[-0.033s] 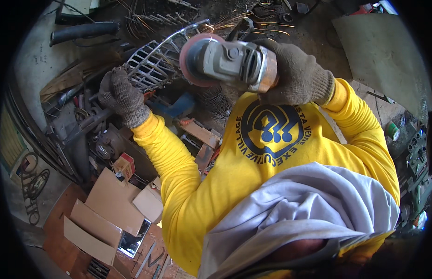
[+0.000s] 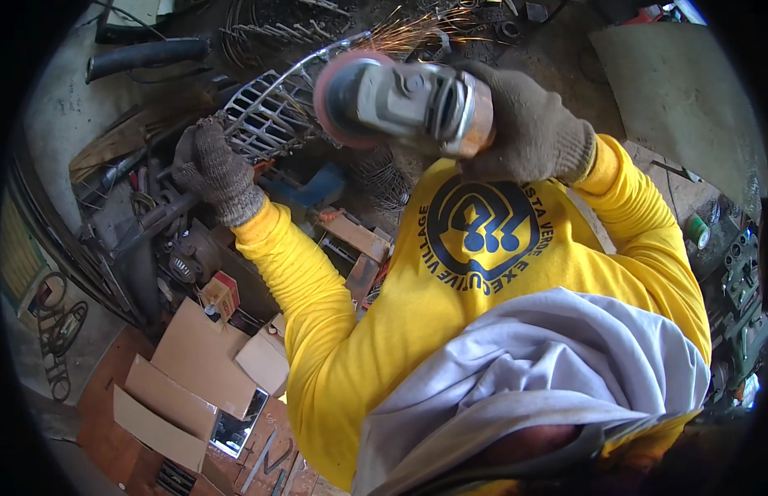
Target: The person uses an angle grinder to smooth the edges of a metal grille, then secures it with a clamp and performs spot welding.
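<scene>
Angle grinder (image 2: 409, 103) sits high in the view, centre, grey body lying roughly level with its reddish disc (image 2: 344, 97) at the left end. Nearest the camera: grey cloth (image 2: 533, 372) bunched over the chest, yellow long-sleeved shirt (image 2: 450, 281) with a dark blue round emblem behind it. Right hand (image 2: 529, 124), in a brown knit glove, is closed tight round the grinder's rear end, fingers wrapped fully over the body. Left hand (image 2: 214, 169), same kind of glove, is fisted round the lower end of a curved metal grille (image 2: 268, 116), a grey piece of parallel bars inside a bent rim that arcs up and right toward the disc. Disc edge looks to be meeting the grille's upper rim, but the disc is blurred so actual contact is hard to confirm. Orange sparks (image 2: 417, 29) fan out to the right just above the grinder. Below the left hand: cluttered bench with a dark steel bar (image 2: 157, 217), a small red box (image 2: 223, 291), a blue tool body (image 2: 305, 186) and scrap wood. Lower left: flattened brown cardboard boxes (image 2: 194, 364) on the floor. Far top left: black hose (image 2: 144, 54) on concrete. Far right: flat grey sheet (image 2: 682, 99) leaning at an angle.
</scene>
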The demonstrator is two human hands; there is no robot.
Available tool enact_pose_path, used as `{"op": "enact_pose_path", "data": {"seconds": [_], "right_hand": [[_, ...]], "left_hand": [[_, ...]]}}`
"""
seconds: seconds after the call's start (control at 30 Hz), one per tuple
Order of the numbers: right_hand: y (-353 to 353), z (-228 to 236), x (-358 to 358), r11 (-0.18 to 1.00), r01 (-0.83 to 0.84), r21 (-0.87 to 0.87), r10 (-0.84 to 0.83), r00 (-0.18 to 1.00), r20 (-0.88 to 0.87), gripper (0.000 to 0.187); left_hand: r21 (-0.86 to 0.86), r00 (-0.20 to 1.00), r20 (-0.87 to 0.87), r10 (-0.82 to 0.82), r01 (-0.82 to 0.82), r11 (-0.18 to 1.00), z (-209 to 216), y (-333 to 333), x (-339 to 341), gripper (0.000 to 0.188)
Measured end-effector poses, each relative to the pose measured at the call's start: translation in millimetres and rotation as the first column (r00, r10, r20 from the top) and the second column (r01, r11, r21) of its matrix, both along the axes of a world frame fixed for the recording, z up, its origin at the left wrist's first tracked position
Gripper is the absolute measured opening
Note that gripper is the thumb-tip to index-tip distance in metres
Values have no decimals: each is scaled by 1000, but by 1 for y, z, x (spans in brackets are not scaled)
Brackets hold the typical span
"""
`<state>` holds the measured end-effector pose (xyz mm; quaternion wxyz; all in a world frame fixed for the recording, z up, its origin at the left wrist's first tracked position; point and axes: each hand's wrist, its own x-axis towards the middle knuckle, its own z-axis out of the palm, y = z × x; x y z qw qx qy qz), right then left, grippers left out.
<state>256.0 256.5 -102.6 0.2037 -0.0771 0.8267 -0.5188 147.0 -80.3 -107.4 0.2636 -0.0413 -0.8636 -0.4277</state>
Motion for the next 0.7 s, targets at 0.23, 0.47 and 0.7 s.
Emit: {"op": "enact_pose_path", "data": {"seconds": [0.23, 0.47, 0.7], "right_hand": [[3, 3, 0, 1000, -12, 29, 12, 1000, -8, 84], [-2, 6, -5, 1000, 2, -5, -2, 1000, -18, 87], [3, 7, -3, 1000, -15, -11, 14, 1000, -21, 85]], "left_hand": [[139, 999, -18, 33, -30, 990, -2, 3, 2, 25], [-32, 999, -24, -27, 27, 999, -1, -10, 9, 23], [30, 1000, 5, -19, 18, 999, 2, 3, 11, 21]]}}
